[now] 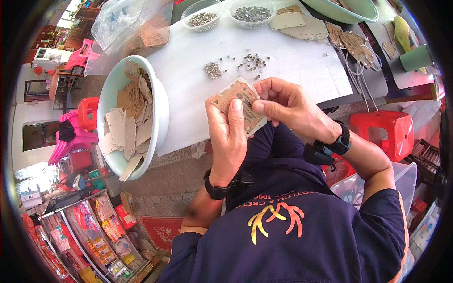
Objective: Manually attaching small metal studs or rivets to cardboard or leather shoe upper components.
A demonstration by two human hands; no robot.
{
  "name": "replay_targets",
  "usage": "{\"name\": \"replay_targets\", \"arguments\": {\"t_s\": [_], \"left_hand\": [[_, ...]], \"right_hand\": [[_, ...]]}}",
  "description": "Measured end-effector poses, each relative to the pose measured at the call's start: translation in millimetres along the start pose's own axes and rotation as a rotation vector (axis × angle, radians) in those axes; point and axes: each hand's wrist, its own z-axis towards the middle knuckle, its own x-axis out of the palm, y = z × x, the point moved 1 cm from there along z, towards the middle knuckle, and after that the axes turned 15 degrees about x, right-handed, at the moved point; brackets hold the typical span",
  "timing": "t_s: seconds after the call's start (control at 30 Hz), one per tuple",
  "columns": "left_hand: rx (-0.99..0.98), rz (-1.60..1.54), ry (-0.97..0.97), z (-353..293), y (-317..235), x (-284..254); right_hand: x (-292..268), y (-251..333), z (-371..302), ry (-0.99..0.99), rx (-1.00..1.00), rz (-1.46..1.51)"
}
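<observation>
Two hands are seen at work in the head view, and handling is judged to be partway through. A small stack of brown printed cards (246, 100) is held above the near edge of the white tabletop (184, 118). It is gripped between thumb and fingers of the left hand (224, 134), while its right side is pinched by the fingers of the right hand (288, 108). Small metal rings (252, 61) are scattered loose inward from that edge, and more are contained in two clear bowls at the far edge. Numerous cards are heaped in a pale green basin (163, 113) at the left edge, and a further pile (304, 29) is noted toward the far right corner; whether these are finished cannot be determined.

The held stack is tilted; a dark round spot is observed near its left corner, and a pale, uneven layer is exposed along its upper edge.
</observation>
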Motion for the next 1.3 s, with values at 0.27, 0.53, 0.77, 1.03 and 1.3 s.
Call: {"name": "replay_targets", "arguments": {"t_s": [0.27,0.53,0.77,1.03,1.3], "left_hand": [[0.101,-0.059,-0.126,-2.3,-0.7,7.0],[0.288,0.032,-0.128,-1.6,0.2,2.2],[0.092,-0.029,0.022,12.1,-14.6,-18.3],[0.278,0.153,0.153,16.3,-10.9,-28.1],[0.603,0.229,0.239,19.6,-23.7,-21.5]], "right_hand": [[9.9,6.1,-4.1,-0.012,0.043,-0.053],[10.8,7.0,-5.6,0.041,0.123,-0.029],[-0.8,16.7,-12.6,-0.067,-0.041,-0.265],[-13.5,25.1,-15.0,-0.258,-0.546,-0.777],[-16.8,26.3,-18.5,-0.263,-0.611,-0.699]]}}
